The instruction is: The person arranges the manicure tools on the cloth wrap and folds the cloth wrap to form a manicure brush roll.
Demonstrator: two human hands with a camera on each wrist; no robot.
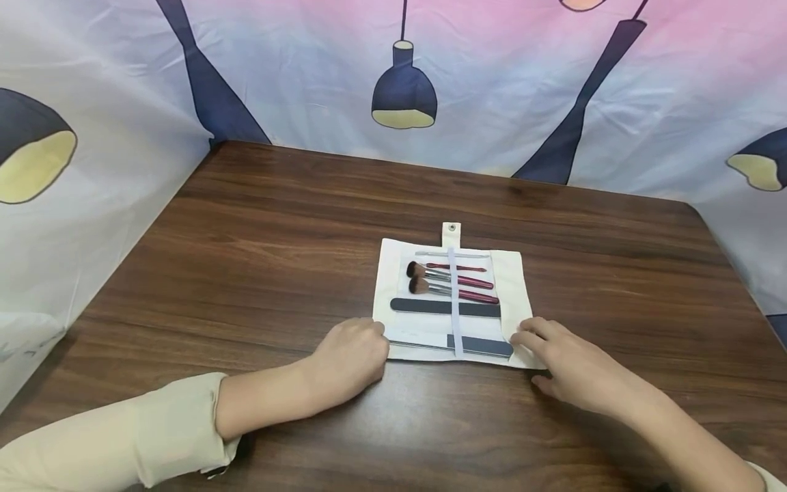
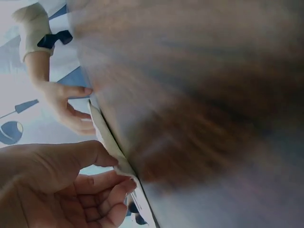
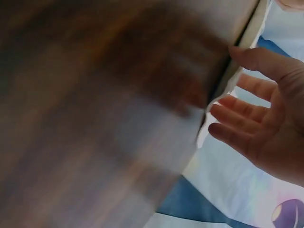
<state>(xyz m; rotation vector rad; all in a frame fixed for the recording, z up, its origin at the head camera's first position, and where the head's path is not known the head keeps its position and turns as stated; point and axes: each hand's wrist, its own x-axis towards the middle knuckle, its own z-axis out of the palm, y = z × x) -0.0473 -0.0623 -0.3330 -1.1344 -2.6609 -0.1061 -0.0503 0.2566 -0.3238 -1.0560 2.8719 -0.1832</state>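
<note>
A cream fabric brush roll [image 1: 512, 273] lies unrolled on the table, its snap tab [image 1: 451, 234] pointing away. Under its white elastic band [image 1: 455, 304] lie two makeup brushes [image 1: 467, 281] with red handles, a thin red tool [image 1: 467, 267], a slim silvery tool [image 1: 430, 254], a dark nail file [image 1: 424, 306] and another dark flat file [image 1: 486, 346] near the front edge. My left hand [image 1: 353, 354] pinches the near left corner between thumb and forefinger. At the near right corner my right hand [image 1: 572, 362] touches the fabric with loosely bent fingers, the thumb spread apart.
The brown wood-grain table [image 1: 277, 239] extends all round the roll. Behind and beside it hangs a pale fabric backdrop [image 1: 320, 89] printed with lamps, reaching down to the table's edges.
</note>
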